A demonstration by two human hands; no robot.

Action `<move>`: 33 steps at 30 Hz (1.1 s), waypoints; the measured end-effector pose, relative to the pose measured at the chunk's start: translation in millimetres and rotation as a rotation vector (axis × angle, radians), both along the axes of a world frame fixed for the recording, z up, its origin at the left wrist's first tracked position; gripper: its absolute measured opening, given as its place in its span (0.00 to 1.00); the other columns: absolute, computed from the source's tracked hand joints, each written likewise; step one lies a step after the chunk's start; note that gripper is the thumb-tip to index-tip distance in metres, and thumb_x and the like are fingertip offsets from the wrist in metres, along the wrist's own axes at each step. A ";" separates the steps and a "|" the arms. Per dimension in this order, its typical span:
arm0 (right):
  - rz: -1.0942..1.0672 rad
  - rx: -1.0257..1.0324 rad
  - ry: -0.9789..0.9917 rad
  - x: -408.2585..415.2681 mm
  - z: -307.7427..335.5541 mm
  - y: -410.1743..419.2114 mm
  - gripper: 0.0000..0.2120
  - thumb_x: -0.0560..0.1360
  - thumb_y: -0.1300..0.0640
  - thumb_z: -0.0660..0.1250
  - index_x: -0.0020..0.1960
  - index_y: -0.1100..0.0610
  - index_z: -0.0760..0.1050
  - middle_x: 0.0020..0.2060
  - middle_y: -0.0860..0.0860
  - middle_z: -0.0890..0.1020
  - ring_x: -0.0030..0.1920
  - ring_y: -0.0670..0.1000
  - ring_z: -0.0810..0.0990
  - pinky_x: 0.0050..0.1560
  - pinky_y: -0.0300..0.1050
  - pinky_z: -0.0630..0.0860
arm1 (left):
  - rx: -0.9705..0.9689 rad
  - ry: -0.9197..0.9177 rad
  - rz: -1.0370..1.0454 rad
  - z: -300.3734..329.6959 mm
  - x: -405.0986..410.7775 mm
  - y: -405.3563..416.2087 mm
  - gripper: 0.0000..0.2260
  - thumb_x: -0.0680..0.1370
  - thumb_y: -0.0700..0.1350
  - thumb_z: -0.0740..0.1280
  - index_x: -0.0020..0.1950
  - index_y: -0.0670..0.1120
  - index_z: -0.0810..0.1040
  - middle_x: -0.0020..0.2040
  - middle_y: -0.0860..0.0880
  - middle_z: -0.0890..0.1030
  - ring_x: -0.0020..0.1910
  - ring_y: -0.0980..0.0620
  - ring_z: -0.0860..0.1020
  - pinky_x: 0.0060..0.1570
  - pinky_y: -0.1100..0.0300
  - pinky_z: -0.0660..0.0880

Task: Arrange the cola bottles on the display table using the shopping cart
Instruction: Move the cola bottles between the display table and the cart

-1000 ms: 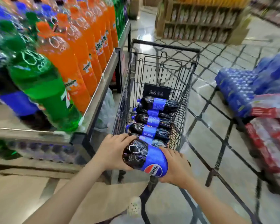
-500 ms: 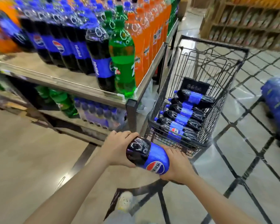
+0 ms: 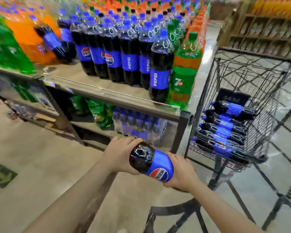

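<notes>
Head view: at lower centre of the frame, the left hand [image 3: 120, 155] and right hand [image 3: 181, 171] grip a cola bottle [image 3: 150, 162] held sideways, below the display surface [image 3: 107, 93], left of the shopping cart [image 3: 242, 105].

Cola bottle [image 3: 150, 163] sideways below the display table [image 3: 118, 96] (more lying in the shopping cart [image 3: 238, 105])

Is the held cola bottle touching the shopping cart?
Apart. The head view shows the cola bottle, gripped by the left hand and right hand, with floor visible between it and the shopping cart.
</notes>
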State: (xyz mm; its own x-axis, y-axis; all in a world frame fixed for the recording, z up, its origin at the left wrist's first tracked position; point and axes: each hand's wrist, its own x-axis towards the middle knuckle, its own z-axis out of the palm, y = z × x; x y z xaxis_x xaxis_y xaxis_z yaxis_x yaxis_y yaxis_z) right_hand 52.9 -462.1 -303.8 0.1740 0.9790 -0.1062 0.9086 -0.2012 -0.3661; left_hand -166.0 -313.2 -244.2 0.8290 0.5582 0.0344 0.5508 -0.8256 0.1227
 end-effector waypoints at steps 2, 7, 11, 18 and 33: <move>-0.004 0.014 0.003 -26.8 0.3 20.4 0.50 0.53 0.37 0.70 0.72 0.47 0.59 0.60 0.43 0.74 0.60 0.49 0.73 0.58 0.45 0.69 | 0.020 0.013 -0.009 5.0 -26.1 20.7 0.44 0.56 0.73 0.68 0.69 0.56 0.71 0.56 0.58 0.79 0.52 0.55 0.79 0.45 0.58 0.69; 0.007 0.018 -0.014 -69.9 9.3 69.0 0.50 0.52 0.36 0.69 0.72 0.44 0.58 0.61 0.41 0.73 0.61 0.49 0.72 0.57 0.46 0.69 | 0.045 0.000 0.008 19.4 -72.6 63.7 0.44 0.55 0.75 0.68 0.67 0.57 0.72 0.54 0.57 0.80 0.51 0.53 0.80 0.44 0.58 0.70; 0.025 0.041 -0.036 -83.7 25.7 113.2 0.51 0.53 0.36 0.70 0.73 0.45 0.56 0.63 0.42 0.72 0.63 0.49 0.71 0.59 0.47 0.68 | 0.079 -0.003 0.032 30.8 -90.9 103.2 0.45 0.55 0.75 0.68 0.68 0.56 0.71 0.54 0.57 0.78 0.51 0.52 0.79 0.45 0.54 0.73; 0.059 0.180 -0.075 -73.7 69.9 210.2 0.51 0.55 0.33 0.66 0.74 0.48 0.57 0.66 0.45 0.71 0.65 0.49 0.70 0.63 0.48 0.67 | 0.234 -0.024 0.062 66.5 -88.3 190.9 0.50 0.54 0.77 0.68 0.69 0.51 0.72 0.57 0.51 0.80 0.51 0.48 0.81 0.45 0.53 0.73; 0.023 0.364 -0.110 -10.5 113.4 413.9 0.54 0.55 0.35 0.73 0.75 0.49 0.56 0.66 0.45 0.70 0.64 0.52 0.71 0.60 0.50 0.68 | 0.390 -0.091 0.012 148.5 -27.0 377.3 0.49 0.55 0.76 0.70 0.69 0.49 0.71 0.56 0.49 0.79 0.49 0.44 0.81 0.45 0.47 0.76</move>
